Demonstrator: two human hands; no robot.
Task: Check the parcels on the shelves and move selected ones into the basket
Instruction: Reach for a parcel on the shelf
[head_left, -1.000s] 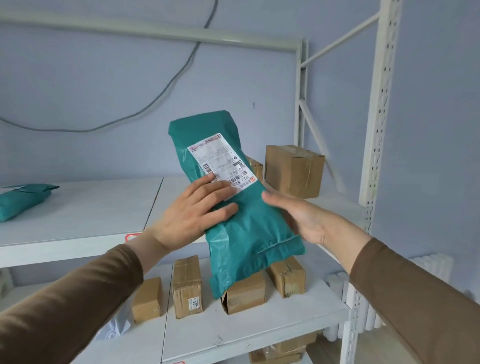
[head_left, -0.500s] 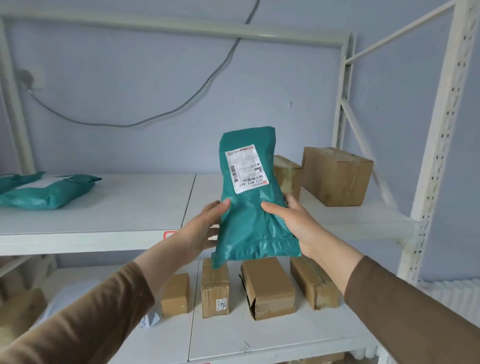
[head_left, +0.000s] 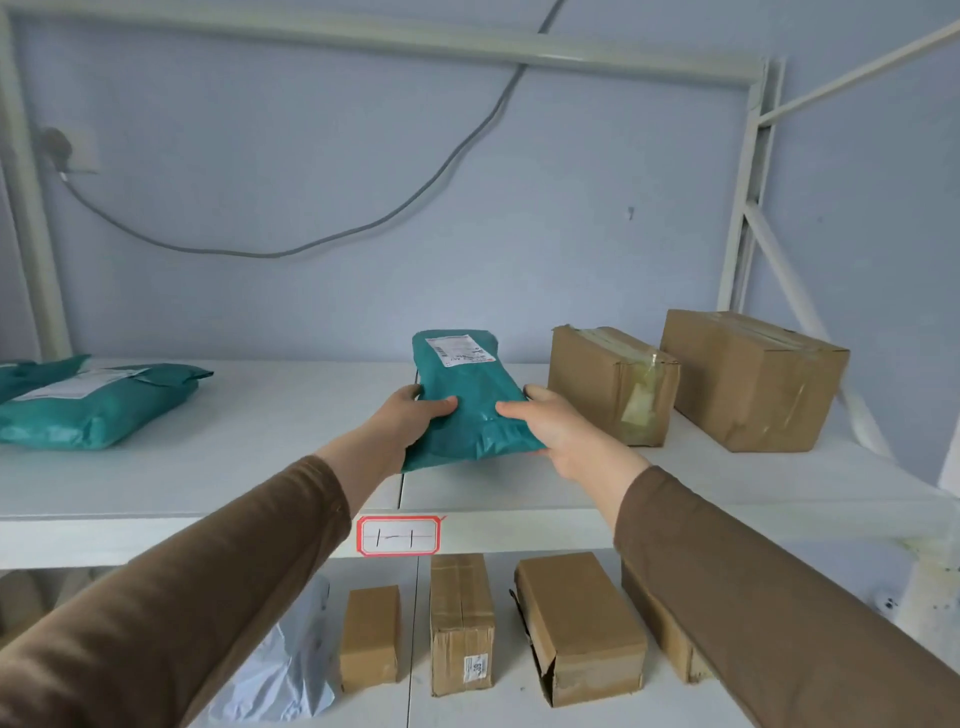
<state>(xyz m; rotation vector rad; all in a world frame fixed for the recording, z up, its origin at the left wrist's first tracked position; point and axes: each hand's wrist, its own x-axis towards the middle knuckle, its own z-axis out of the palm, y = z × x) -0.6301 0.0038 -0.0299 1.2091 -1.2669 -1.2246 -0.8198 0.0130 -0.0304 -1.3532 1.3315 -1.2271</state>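
A teal plastic mailer parcel (head_left: 467, 400) with a white shipping label at its far end lies nearly flat over the upper white shelf (head_left: 260, 457), label up. My left hand (head_left: 410, 421) grips its left edge and my right hand (head_left: 550, 431) grips its right edge near the front end. Whether the parcel rests on the shelf board or hovers just above it, I cannot tell. No basket is in view.
Two cardboard boxes (head_left: 613, 384) (head_left: 753, 379) stand right of the parcel. Another teal mailer (head_left: 98, 400) lies at the shelf's left. Below are several small cardboard boxes (head_left: 462, 623) and a white bag (head_left: 291, 670). A red-bordered tag (head_left: 399, 535) marks the shelf edge.
The teal parcel has gone from upright in front of me down and forward to lie flat over the upper shelf. Both hands followed it, still holding its sides.
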